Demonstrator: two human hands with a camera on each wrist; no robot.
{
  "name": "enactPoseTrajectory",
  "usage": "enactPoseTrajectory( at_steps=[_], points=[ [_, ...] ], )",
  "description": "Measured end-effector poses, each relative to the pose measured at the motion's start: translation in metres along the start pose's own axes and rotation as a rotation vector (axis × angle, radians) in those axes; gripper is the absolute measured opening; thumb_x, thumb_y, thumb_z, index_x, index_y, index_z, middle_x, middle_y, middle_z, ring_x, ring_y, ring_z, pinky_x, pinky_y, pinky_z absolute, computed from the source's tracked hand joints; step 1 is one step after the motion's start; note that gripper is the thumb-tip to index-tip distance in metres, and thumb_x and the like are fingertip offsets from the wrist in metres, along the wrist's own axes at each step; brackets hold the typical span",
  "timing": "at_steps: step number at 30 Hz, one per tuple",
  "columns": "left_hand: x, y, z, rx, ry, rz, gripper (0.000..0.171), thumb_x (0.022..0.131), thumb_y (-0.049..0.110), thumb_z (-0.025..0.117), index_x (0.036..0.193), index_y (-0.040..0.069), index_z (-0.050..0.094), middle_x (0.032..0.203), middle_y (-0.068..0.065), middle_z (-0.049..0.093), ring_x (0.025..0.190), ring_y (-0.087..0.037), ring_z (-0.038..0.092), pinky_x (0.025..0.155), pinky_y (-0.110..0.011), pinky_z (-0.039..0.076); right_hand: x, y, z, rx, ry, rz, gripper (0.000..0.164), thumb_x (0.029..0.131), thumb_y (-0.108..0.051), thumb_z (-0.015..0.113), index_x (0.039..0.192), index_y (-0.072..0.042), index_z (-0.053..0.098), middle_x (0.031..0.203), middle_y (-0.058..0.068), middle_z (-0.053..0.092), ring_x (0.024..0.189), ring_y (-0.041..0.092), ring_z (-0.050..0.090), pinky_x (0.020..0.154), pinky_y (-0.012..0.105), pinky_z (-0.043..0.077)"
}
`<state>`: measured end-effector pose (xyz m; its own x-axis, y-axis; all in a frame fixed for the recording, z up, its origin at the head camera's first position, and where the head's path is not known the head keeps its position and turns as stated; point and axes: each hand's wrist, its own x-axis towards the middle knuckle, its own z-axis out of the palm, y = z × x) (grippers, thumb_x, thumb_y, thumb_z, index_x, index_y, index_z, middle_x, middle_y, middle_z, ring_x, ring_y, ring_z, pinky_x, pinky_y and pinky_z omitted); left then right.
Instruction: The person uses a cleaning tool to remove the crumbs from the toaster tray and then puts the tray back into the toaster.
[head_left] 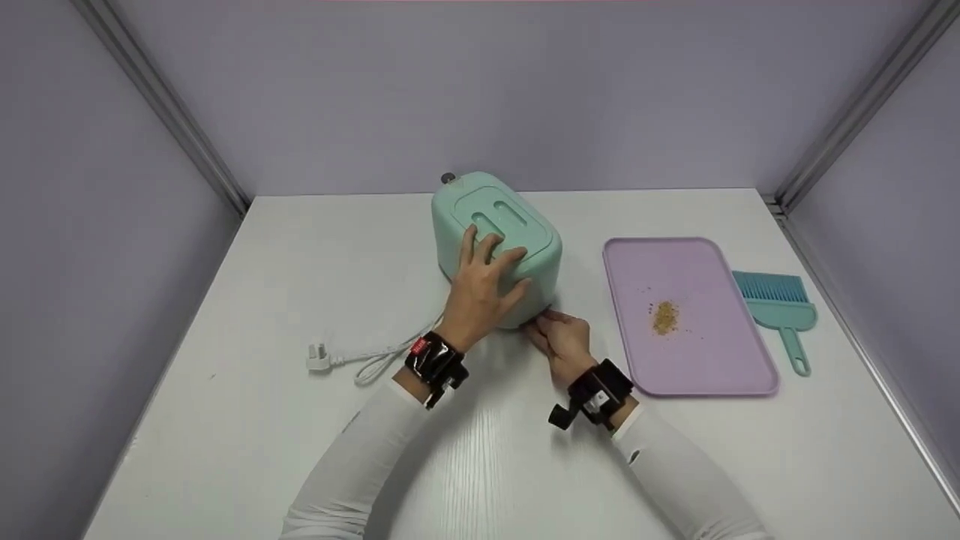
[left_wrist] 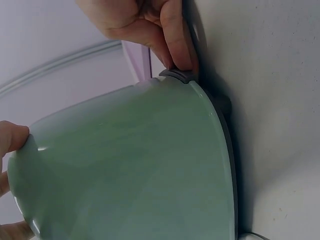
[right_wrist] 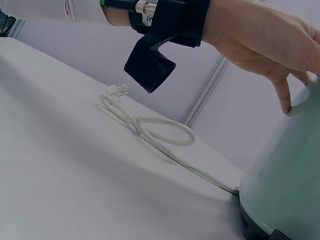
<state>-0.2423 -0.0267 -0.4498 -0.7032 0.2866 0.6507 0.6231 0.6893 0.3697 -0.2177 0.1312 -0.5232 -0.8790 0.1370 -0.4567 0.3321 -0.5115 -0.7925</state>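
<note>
A mint-green toaster (head_left: 496, 199) stands on the white table, two long recesses in its top. My left hand (head_left: 476, 294) rests on it from above, fingers spread and bent over the top near its closer end; fingertips also show along that upper edge in the left wrist view. Low at the near corner, my right hand (head_left: 564, 339) pinches a dark ridged tab (left_wrist: 177, 75) at the toaster's base. The pinching fingers (left_wrist: 176, 40) sit close over the tabletop. A dark knob (head_left: 448, 178) sticks out at the toaster's far end.
A white power cord (right_wrist: 160, 145) with a plug (head_left: 319, 358) lies left of the toaster. To the right is a purple tray (head_left: 727, 367) bearing a small heap of brown crumbs (head_left: 665, 318). Beside the tray lies a teal brush (head_left: 780, 311). Walls enclose the table's back and sides.
</note>
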Motion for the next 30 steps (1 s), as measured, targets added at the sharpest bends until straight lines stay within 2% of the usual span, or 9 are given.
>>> enactPoseTrajectory(
  at_steps=[11, 17, 21, 25, 28, 30],
  points=[
    [-0.001, -0.002, 0.000, -0.019, -0.018, -0.011, 0.042, 0.087, 0.034, 0.072, 0.125, 0.019, 0.063, 0.131, -0.014, 0.050, 0.137, -0.050, 0.023, 0.112, -0.053, 0.029, 0.003, -0.002, -0.001, 0.019, -0.035, 0.029, 0.044, 0.095, 0.008, 0.050, 0.137, 0.015, 0.040, 0.138, 0.029, 0.046, 0.122, 0.033, 0.052, 0.092, 0.033, 0.053],
    [-0.009, -0.007, -0.003, -0.107, -0.038, 0.000, 0.060, 0.087, 0.037, 0.072, 0.139, 0.014, 0.051, 0.145, -0.020, 0.038, 0.141, -0.047, 0.015, 0.114, -0.051, 0.027, -0.002, -0.004, -0.007, -0.005, -0.073, 0.027, 0.043, 0.096, 0.006, 0.051, 0.136, 0.016, 0.041, 0.133, 0.030, 0.049, 0.119, 0.034, 0.054, 0.095, 0.037, 0.051],
    [-0.014, -0.012, -0.008, -0.163, 0.008, 0.013, 0.079, 0.088, 0.033, 0.072, 0.148, 0.001, 0.032, 0.148, -0.028, 0.030, 0.140, -0.047, 0.019, 0.115, -0.047, 0.027, -0.010, -0.010, -0.010, -0.078, -0.093, -0.009, 0.041, 0.095, 0.002, 0.055, 0.133, 0.016, 0.045, 0.124, 0.032, 0.055, 0.114, 0.036, 0.058, 0.097, 0.042, 0.049],
    [-0.023, -0.014, -0.016, -0.187, 0.056, 0.043, 0.089, 0.087, 0.029, 0.074, 0.146, -0.010, 0.021, 0.146, -0.033, 0.030, 0.137, -0.051, 0.023, 0.116, -0.048, 0.023, -0.019, -0.017, -0.014, -0.178, -0.119, -0.054, 0.047, 0.096, -0.007, 0.058, 0.136, 0.011, 0.042, 0.123, 0.031, 0.057, 0.114, 0.039, 0.058, 0.098, 0.049, 0.048],
    [-0.032, -0.014, -0.023, -0.176, 0.044, 0.039, 0.090, 0.086, 0.033, 0.074, 0.146, -0.011, 0.023, 0.146, -0.032, 0.031, 0.136, -0.051, 0.025, 0.115, -0.053, 0.022, -0.025, -0.025, -0.019, -0.255, -0.155, -0.124, 0.053, 0.097, -0.012, 0.059, 0.140, 0.008, 0.037, 0.129, 0.031, 0.052, 0.116, 0.042, 0.055, 0.099, 0.054, 0.045],
    [-0.038, -0.012, -0.029, -0.158, 0.003, 0.019, 0.090, 0.087, 0.039, 0.072, 0.146, -0.009, 0.024, 0.147, -0.029, 0.032, 0.138, -0.048, 0.024, 0.113, -0.058, 0.022, -0.030, -0.031, -0.023, -0.304, -0.177, -0.187, 0.055, 0.096, -0.013, 0.061, 0.142, 0.007, 0.036, 0.132, 0.029, 0.049, 0.116, 0.042, 0.055, 0.100, 0.054, 0.045]
  ],
)
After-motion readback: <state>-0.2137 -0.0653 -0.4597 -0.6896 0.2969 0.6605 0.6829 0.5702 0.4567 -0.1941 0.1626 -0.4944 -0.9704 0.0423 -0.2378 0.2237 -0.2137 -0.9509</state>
